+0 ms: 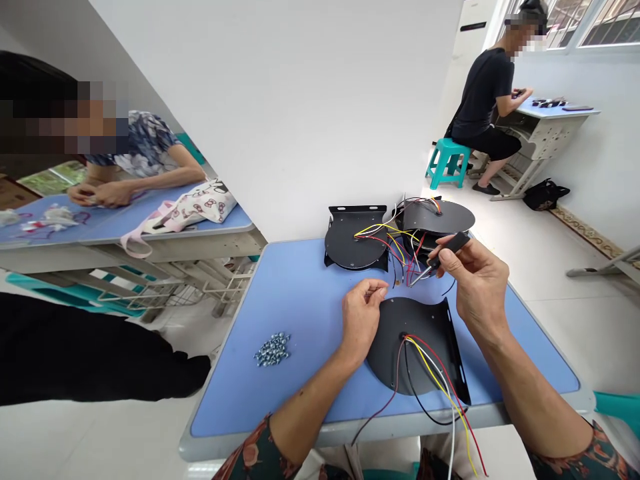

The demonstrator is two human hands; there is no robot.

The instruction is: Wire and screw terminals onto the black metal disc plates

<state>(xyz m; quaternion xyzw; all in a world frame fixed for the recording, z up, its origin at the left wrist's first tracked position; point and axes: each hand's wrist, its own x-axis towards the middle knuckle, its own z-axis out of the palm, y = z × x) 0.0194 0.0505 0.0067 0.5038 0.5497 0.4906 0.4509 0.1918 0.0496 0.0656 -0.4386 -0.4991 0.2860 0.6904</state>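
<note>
My right hand (480, 277) grips a screwdriver with a black handle (453, 250), its metal shaft pointing down and left above the desk. My left hand (361, 319) has its thumb and fingertips pinched together at the upper left edge of a black round metal plate (385, 353). Whatever the pinch holds is too small to make out. The plate lies flat before me with its bent, slotted flange on the right. Red, yellow, white, black and brown wires (440, 380) come out of its middle and hang over the desk's front edge.
A pile of small silvery screws (273, 349) lies on the blue desk (315, 393) at left. Behind, another wired black plate (353, 243) and a stack of wired plates (447, 219) sit near the wall. Co-workers sit at a left desk (225, 220) and a far right desk (565, 113).
</note>
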